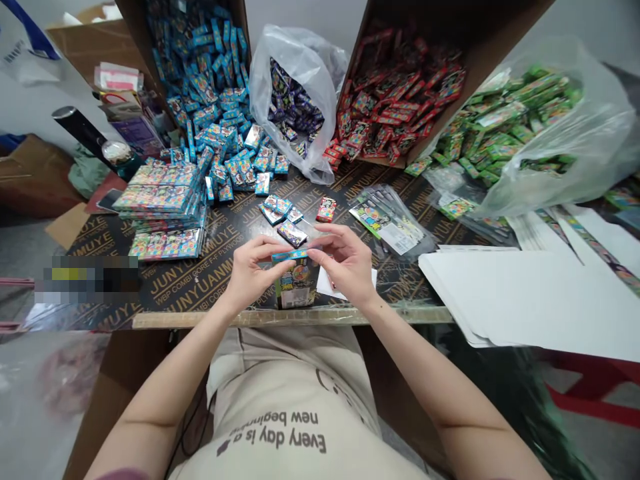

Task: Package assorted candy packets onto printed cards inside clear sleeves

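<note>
Between my two hands is a small blue box (291,255), seen edge-on. My left hand (257,270) closes thumb and fingers on its left end, and my right hand (345,260) pinches its right end. Just below the box is a green-and-black printed packet (295,283) with a pale label; whether it touches the box I cannot tell. A dark purple box (292,234) lies just beyond my fingertips, close to a few loose blue boxes (277,205). A red box (327,209) lies a little farther right. Under my right hand shows a piece of white paper (326,283).
Cartons of blue boxes (210,100) and red boxes (395,100) stand behind, with a clear bag (320,80) of purple ones between. Green boxes spill from another bag (595,127). Stacked packs (163,207) stand left; flat printed packets (393,217) and white sheets (525,287) lie right.
</note>
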The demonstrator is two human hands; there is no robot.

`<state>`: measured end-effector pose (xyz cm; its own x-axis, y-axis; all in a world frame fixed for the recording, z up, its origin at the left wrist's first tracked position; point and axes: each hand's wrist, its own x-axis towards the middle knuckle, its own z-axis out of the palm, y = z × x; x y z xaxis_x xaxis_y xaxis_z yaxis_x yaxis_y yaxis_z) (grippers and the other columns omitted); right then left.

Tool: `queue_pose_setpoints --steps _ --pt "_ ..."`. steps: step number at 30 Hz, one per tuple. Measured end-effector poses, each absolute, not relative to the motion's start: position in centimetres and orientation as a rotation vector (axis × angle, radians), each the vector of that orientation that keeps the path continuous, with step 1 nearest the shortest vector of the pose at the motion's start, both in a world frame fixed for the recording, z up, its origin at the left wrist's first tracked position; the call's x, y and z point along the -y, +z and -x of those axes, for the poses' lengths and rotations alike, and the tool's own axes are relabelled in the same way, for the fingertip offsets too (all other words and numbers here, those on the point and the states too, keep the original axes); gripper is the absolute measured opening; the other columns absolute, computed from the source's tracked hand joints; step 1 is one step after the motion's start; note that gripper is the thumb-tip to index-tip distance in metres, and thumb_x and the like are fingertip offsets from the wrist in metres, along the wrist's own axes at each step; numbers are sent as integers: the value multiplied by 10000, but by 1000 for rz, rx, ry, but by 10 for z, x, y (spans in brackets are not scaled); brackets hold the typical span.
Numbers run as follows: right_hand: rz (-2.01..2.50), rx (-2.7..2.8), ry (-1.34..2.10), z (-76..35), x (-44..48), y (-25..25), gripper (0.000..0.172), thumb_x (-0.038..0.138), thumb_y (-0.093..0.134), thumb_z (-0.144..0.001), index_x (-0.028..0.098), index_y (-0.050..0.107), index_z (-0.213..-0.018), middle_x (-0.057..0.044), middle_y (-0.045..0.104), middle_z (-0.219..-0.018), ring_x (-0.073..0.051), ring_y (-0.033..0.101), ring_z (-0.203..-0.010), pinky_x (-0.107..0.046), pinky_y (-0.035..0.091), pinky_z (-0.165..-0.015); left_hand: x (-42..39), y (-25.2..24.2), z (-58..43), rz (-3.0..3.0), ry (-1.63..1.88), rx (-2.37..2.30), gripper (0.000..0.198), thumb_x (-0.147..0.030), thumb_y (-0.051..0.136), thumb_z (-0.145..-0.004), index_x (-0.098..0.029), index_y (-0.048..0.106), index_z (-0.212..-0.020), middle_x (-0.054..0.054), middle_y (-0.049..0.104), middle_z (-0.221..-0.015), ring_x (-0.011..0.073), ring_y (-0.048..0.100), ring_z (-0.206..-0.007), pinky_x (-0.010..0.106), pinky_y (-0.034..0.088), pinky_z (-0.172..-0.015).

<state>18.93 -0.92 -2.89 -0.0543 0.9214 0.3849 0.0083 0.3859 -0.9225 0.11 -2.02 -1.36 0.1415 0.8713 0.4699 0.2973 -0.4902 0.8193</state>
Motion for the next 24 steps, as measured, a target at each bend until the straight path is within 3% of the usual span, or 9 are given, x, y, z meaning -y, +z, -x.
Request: queue_pose_setpoints --steps 6,10,14,18,22,24 --pt "942 1394 1049 -197 15 -21 395 361 766 -742 229 583 -1065 19 700 -765 -124 650 -612 -271 564 -603 20 -5 -5 -1718 1213 -1134 165 -319 740 -756 -155 721 -762 33 721 -702 143 662 -611 241 537 -574" --pt "952 1441 958 -200 16 -26 393 361 743 -773 238 569 -1102 4 714 -814 -161 698 -714 -310 586 -668 23 -1 -6 -2064 1237 -1157 127 -249 657 -823 -163 687 -734 32 719 -704 134 662 -625 234 534 -605" --pt "896 1550 722 -203 18 -37 325 280 685 -837 264 557 -1135 -6 735 -875 -193 721 -831 -381 588 -800 27 -4 -4 -2529 1261 -1103 79 -186 600 -856 -165 667 -820 65 735 -866 135 682 -753 234 541 -702" --pt "850 1688 473 -208 21 -47 208 263 643 -860 274 588 -1061 -25 745 -912 -226 717 -907 -435 566 -870 25 -9 -2 -2655 1203 -1083 128 -161 538 -900 -159 662 -866 75 719 -902 137 671 -783 243 539 -721" --pt "905 1615 602 -214 18 -40 289 321 602 -895 268 547 -1173 -17 719 -869 -215 710 -874 -430 555 -865 23 -12 -2 -2663 1125 -1109 255 -123 479 -914 -203 675 -1055 50 680 -900 129 644 -788 237 527 -685" --pt "964 1557 578 -218 13 -28 265 380 652 -858 269 591 -1090 -16 682 -855 -206 684 -847 -410 551 -829 23 -15 -2 -2666 1144 -1124 291 -113 483 -906 -233 679 -1082 43 669 -906 128 637 -797 238 523 -686"
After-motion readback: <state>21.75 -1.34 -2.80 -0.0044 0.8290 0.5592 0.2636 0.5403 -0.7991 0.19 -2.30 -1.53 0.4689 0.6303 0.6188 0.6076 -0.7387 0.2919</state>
